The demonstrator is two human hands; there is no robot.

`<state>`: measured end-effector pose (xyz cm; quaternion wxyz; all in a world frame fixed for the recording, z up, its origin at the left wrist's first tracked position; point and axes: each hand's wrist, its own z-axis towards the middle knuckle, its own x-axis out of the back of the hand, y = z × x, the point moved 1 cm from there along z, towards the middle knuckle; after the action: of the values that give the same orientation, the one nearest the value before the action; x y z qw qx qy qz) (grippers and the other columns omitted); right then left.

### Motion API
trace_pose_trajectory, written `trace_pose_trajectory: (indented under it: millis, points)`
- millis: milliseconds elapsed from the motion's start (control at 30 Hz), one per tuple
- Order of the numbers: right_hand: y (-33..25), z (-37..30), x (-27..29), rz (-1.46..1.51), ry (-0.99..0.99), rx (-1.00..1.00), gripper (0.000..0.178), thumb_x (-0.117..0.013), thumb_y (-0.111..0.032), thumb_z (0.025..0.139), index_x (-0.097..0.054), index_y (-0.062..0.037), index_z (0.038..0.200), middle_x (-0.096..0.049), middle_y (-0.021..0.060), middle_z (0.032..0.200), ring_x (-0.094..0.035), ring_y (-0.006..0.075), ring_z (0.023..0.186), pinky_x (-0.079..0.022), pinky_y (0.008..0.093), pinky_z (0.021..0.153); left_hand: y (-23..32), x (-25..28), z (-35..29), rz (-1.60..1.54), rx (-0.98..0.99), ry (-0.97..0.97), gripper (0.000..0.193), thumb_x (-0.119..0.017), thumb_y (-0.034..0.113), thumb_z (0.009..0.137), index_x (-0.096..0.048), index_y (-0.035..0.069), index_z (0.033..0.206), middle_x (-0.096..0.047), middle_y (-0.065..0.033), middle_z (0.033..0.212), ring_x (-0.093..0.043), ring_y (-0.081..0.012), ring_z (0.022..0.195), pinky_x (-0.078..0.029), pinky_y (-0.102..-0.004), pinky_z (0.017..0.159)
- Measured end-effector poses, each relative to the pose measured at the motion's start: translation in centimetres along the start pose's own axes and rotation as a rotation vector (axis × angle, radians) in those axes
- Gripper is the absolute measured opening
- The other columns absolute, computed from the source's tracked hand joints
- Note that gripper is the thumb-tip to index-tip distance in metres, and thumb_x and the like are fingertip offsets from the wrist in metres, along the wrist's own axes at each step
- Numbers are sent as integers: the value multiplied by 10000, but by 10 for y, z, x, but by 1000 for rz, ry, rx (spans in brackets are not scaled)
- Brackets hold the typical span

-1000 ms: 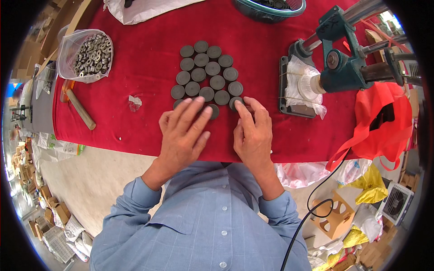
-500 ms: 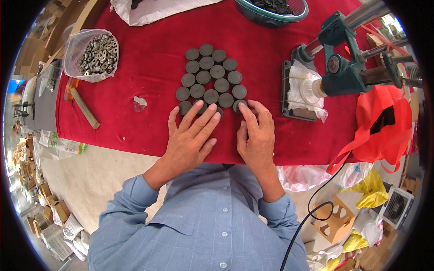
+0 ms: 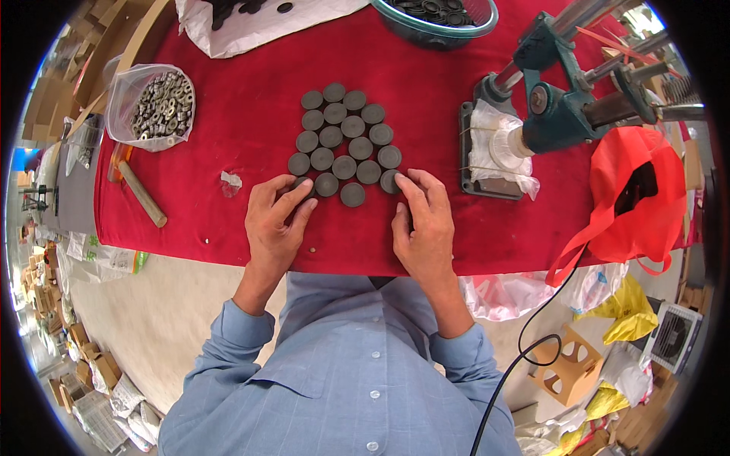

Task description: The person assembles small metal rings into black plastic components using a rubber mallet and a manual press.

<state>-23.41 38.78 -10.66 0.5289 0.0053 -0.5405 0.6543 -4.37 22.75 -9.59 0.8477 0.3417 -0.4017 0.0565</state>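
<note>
Several round black discs [image 3: 344, 167] with ringed tops lie flat in a close cluster, narrower at the far end, on a red cloth. At the cluster's near left corner, the fingers of my left hand [image 3: 275, 216] touch a disc and partly cover it. Its thumb and index finger are curved and apart. By the near right corner, my right hand [image 3: 427, 228] has its index fingertip against the edge of another disc [image 3: 388, 181]. The right thumb sits lower, apart from the index finger. One disc [image 3: 352, 194] lies nearest me, between the hands.
A teal-green hand press [image 3: 563, 114] stands on the right, beside a red bag [image 3: 646, 205]. On the left are a clear tub [image 3: 114, 114] of metal rings and a wooden handle [image 3: 142, 194]. A bowl [image 3: 441, 34] and a white sheet [image 3: 251, 34] hold more black discs at the far side.
My left hand has drawn back leftward off the near discs, uncovering them. My right hand stays by the right corner. The whole view has shifted slightly.
</note>
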Motion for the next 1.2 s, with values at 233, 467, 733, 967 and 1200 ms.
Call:
trace_pose_trajectory:
  millis: [233, 467, 733, 967, 1200]
  points:
    - [-1, -2, 6, 72, 57, 19, 450, -701, 73, 868, -704, -15, 1309, -663, 190, 1311, -678, 384, 1145, -554, 463, 969, 18, -3, 4, -133, -12, 67, 393, -947, 46, 797, -769, 26, 1147, -792, -120, 1105, -744, -256, 960, -592, -361, 820]
    - [7, -10, 51, 275, 165, -65, 393, -655, 113, 914, -715, -11, 1282, -720, 193, 1210, -730, 359, 1116, -600, 386, 930, 115, -65, 49, -504, -9, 14, 664, -959, 96, 819, -617, 29, 1385, -808, -94, 1116, -745, -140, 848, -572, -262, 705]
    - [35, 0, 159, 265, 528, -253, 361, -577, 99, 988, -698, 19, 1319, -739, 113, 1199, -731, 160, 947, -585, 295, 857, 154, -169, 104, -569, -124, 0, 649, -942, 94, 847, -558, -6, 1361, -807, -128, 1109, -709, -125, 769, -586, -267, 679]
    - [17, 61, 227, 286, 710, -42, 341, -587, -19, 1074, -662, 40, 1401, -754, 145, 1245, -738, 161, 981, -598, 312, 900, 158, -190, 112, -572, -136, 27, 659, -941, 121, 854, -557, 6, 1378, -812, -153, 1150, -690, -134, 692, -562, -280, 624]
    - [-23, 168, 281, 685, 579, 220, 491, -502, -313, 1140, -571, 25, 1490, -707, 212, 1297, -697, 291, 1126, -548, 463, 1027, 160, -189, 111, -572, -123, 7, 654, -929, 140, 864, -567, 33, 1399, -810, -156, 1142, -710, -194, 702, -578, -334, 646]
